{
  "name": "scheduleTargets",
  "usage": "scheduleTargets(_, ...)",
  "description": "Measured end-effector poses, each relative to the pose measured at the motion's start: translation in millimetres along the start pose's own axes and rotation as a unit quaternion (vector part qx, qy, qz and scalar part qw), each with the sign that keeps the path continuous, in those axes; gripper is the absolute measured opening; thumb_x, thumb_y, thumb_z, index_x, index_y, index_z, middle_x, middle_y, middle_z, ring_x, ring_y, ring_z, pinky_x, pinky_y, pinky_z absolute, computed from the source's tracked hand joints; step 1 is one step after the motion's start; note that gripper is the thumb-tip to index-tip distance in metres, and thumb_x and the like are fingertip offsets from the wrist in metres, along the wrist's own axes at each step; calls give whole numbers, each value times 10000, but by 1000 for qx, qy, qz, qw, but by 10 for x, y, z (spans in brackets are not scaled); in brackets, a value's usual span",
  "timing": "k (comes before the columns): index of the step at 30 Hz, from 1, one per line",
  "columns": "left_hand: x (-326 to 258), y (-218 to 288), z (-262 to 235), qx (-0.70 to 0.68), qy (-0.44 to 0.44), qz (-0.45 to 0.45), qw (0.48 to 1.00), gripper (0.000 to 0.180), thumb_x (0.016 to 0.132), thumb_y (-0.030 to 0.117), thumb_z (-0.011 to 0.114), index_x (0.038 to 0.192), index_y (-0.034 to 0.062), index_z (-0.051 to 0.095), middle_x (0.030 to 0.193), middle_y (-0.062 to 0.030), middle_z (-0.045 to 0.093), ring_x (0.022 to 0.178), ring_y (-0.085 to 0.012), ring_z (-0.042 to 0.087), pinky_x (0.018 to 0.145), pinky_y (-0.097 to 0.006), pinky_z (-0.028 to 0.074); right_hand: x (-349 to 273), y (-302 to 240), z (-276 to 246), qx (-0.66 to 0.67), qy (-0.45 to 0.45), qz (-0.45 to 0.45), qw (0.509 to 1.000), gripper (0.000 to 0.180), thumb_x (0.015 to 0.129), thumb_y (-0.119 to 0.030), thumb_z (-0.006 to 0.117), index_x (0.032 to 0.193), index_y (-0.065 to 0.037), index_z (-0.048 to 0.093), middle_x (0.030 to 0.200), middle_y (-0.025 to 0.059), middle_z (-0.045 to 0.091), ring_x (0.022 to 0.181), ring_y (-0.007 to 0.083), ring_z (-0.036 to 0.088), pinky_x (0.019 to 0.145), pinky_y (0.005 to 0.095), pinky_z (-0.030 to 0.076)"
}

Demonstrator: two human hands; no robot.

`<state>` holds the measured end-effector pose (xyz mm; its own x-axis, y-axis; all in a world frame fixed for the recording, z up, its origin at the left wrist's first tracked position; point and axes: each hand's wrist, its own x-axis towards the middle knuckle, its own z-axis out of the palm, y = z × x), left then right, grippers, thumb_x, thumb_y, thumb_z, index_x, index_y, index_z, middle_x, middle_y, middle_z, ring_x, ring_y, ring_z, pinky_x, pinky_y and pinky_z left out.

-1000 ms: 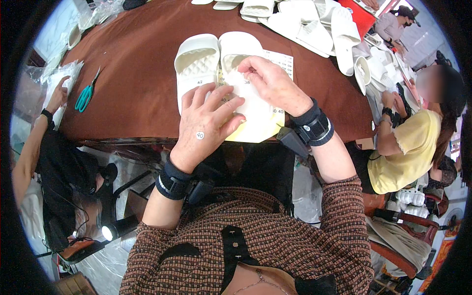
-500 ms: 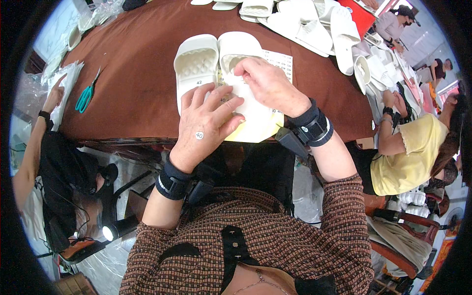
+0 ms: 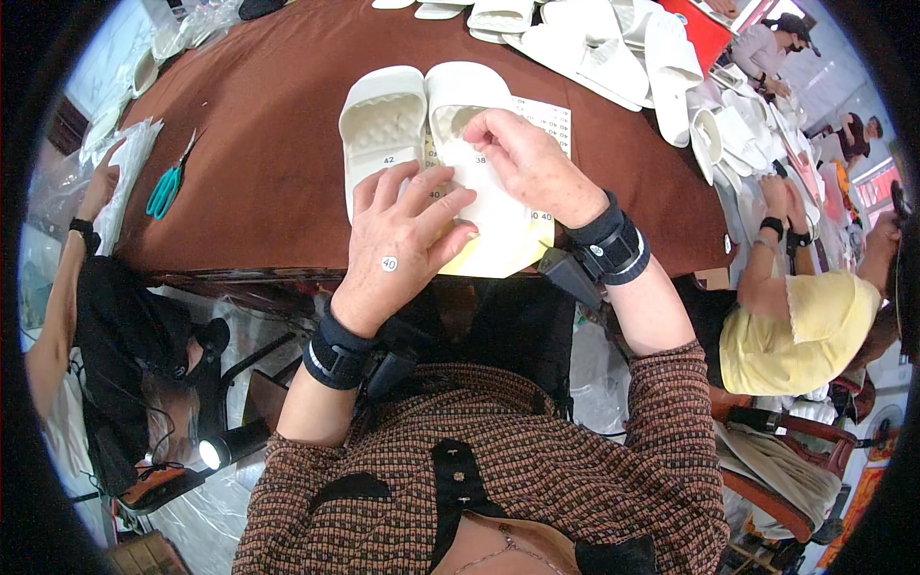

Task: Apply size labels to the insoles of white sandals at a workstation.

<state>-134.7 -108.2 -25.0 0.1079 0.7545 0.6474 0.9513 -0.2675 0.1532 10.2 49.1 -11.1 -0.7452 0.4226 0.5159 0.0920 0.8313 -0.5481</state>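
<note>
Two white slide slippers lie side by side in front of me, the left slipper (image 3: 385,101) and the right slipper (image 3: 470,84), each with a small printed mark on its footbed. Across their heel parts my left hand (image 3: 398,230) lies with its fingers spread, and a small round white sticker (image 3: 389,264) is on its back. My right hand (image 3: 537,171) is over the right slipper's footbed, thumb and fingertips pinched together; whatever they hold, if anything, is too small to make out. Under the slippers, a white sticker sheet (image 3: 551,123) and a yellow sheet (image 3: 494,259) partly show.
Teal-handled scissors (image 3: 166,192) lie on the brown tablecloth (image 3: 259,125) at the left. White slippers (image 3: 589,57) are heaped at the far right beside a red box (image 3: 692,34). Co-workers sit on both sides; one at the right wears a yellow top (image 3: 805,331).
My right fingertips have shifted slightly right, uncovering the printed mark on the right slipper. My left hand stays put. The co-worker in yellow has leaned and raised their hands.
</note>
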Motion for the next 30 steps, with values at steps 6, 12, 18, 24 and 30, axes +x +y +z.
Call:
scheduleTargets(6, -6, -6, 4, 2, -1, 0, 1000, 335, 764, 313, 737, 1065, 178, 683, 1154, -31, 613, 1122, -288, 519, 975, -452, 362, 22, -54, -10, -27, -15, 6, 1000, 116, 921, -102, 510, 1019, -57, 552, 998, 152, 628, 964, 353, 609, 815, 423, 500)
scheduleTargets(12, 0, 0, 3, 2, -4, 1, 1000, 339, 766, 313, 737, 1071, 177, 680, 1160, -31, 609, 1126, -291, 515, 978, -452, 357, 44, -24, 15, -76, -20, -31, 996, 130, 913, -93, 504, 1026, -72, 566, 1015, 138, 628, 992, 342, 596, 810, 424, 501)
scheduleTargets(18, -4, -2, 5, 2, -2, 2, 1000, 337, 768, 313, 736, 1072, 180, 678, 1162, -33, 608, 1129, -294, 514, 976, -452, 356, 25, 7, 47, -119, -23, -65, 991, 184, 846, -34, 529, 1018, -76, 575, 1023, 149, 627, 1004, 352, 593, 818, 433, 499)
scheduleTargets(24, 0, -4, 3, 3, 2, 1, 1000, 328, 771, 318, 733, 1065, 182, 679, 1161, -31, 610, 1130, -291, 514, 972, -447, 356, 6, -21, 36, -107, -12, -58, 992, 185, 861, -40, 518, 1032, -80, 578, 1027, 155, 631, 1006, 356, 598, 813, 437, 502)
scheduleTargets(30, -5, -3, -3, 4, -1, -1, 1000, 327, 776, 323, 733, 1069, 186, 682, 1163, -27, 614, 1129, -287, 515, 973, -444, 355, 4, -50, -8, -58, -10, -1, 998, 157, 913, -53, 524, 1062, -36, 568, 1013, 162, 628, 948, 323, 631, 801, 385, 504)
